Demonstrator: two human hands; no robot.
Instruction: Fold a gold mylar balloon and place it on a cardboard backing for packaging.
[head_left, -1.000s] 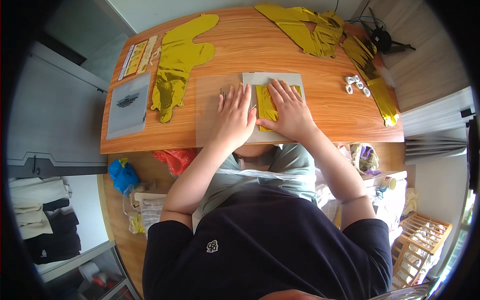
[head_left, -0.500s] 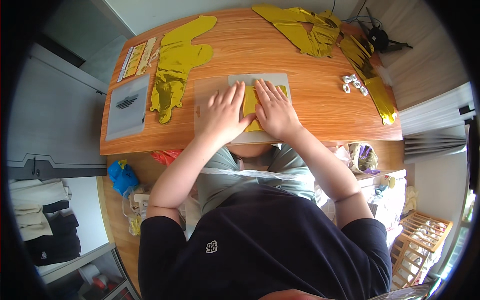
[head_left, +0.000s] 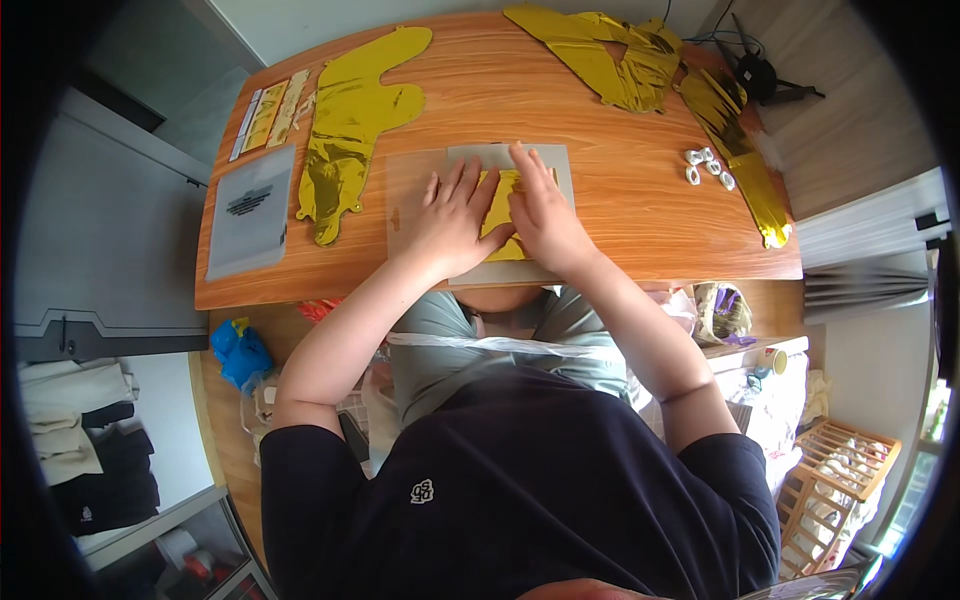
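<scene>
A folded piece of gold foil [head_left: 503, 247] lies on a grey board [head_left: 563, 158] at the table's near edge. My left hand [head_left: 455, 222] rests flat across the foil's left side and the board, its fingers stretched out. On the foil's right side, my right hand [head_left: 548, 222] is tilted on its outer edge with its fingers extended, holding nothing. A clear plastic sleeve [head_left: 402, 178] with a hang hole shows left of the board. The foil's outer edges are partly hidden under both hands.
A flat gold foil balloon [head_left: 365, 105] lies left of centre, and more gold foil [head_left: 650, 75] spreads along the far right. At the left are a frosted plastic pouch [head_left: 250, 215] and small printed strips [head_left: 268, 115]. Several white tape rolls [head_left: 710, 165] sit at the right.
My right hand has tipped from lying flat onto its outer edge, with its fingers raised. My left hand stays flat on the foil. The board appears slightly further left in view.
</scene>
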